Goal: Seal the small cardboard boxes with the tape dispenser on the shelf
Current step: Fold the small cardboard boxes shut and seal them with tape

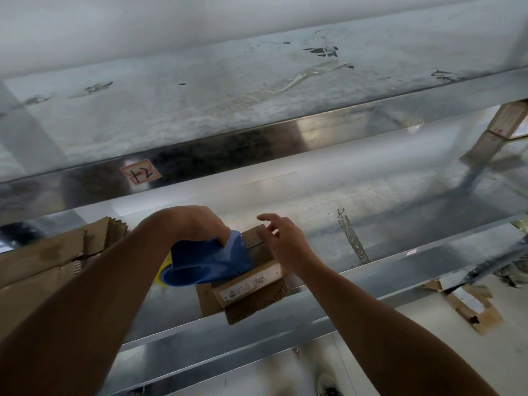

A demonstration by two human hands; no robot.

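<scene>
A small cardboard box (251, 281) sits on the metal shelf (371, 247), resting on flat cardboard pieces near the front edge. My left hand (197, 224) grips a blue tape dispenser (208, 261), which lies over the left part of the box top. My right hand (283, 238) hovers at the box's far right corner with fingers spread and loosely bent, fingertips close to or touching the top. A white label shows on the box's near side.
Flattened cardboard boxes (51, 258) are stacked on the shelf to the left. An upper shelf (257, 90) with a handwritten sticker (140, 174) runs above. More cardboard boxes (503, 121) stand at far right, and torn cardboard (471, 310) lies on the floor below.
</scene>
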